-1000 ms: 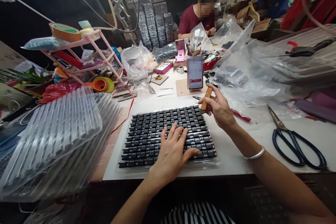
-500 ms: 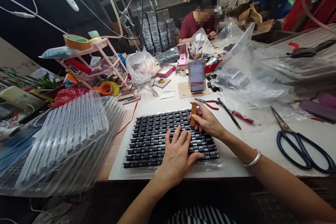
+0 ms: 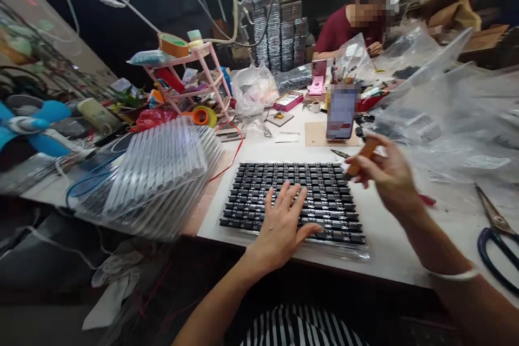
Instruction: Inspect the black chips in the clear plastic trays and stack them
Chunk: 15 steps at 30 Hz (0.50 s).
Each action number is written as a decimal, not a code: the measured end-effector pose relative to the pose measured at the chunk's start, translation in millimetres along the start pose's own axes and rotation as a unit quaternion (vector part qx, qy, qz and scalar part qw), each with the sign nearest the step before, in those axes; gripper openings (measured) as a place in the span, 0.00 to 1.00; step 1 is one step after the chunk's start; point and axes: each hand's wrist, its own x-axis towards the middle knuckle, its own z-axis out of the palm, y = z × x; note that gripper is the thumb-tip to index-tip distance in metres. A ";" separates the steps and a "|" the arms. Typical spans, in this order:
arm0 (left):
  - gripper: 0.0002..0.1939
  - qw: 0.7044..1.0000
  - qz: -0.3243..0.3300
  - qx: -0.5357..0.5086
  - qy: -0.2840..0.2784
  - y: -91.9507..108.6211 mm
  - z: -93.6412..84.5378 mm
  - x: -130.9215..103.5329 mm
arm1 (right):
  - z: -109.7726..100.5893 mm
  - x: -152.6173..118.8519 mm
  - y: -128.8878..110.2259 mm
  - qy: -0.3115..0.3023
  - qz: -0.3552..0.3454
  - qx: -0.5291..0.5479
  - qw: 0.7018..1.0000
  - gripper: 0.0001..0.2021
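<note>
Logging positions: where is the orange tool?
Head view, right of centre: the orange tool is in the right hand, near the far right corner of the tray.

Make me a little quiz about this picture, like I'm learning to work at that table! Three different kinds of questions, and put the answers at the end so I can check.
1. Choose one. What does the person's right hand hold?
A) the scissors
B) an orange-brown block
C) the phone

2. True or false? The person's left hand lies with its fingers spread on the rows of black parts.

3. Fill in the missing colour. The fan at the left edge of the picture has ____ blades.

Key: 1. B; 2. true; 3. blue
</note>
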 end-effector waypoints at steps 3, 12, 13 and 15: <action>0.30 0.996 -0.077 0.006 0.041 -37.7 -18.2 -30.1 | -20.3 -21.7 -14.7 0.079 -0.020 -0.036 0.996 0.32; 0.39 0.976 -0.195 -0.091 0.041 -121.6 -19.6 -105.0 | -27.7 -85.0 43.0 0.258 0.071 0.016 0.963 0.41; 0.41 0.977 -0.189 -0.094 0.035 -121.5 -18.0 -106.8 | -26.5 -87.7 49.2 0.265 0.080 0.022 0.961 0.42; 0.43 0.979 -0.177 -0.096 0.017 -119.4 -15.2 -108.0 | -25.2 -92.0 57.6 0.273 0.091 0.023 0.957 0.43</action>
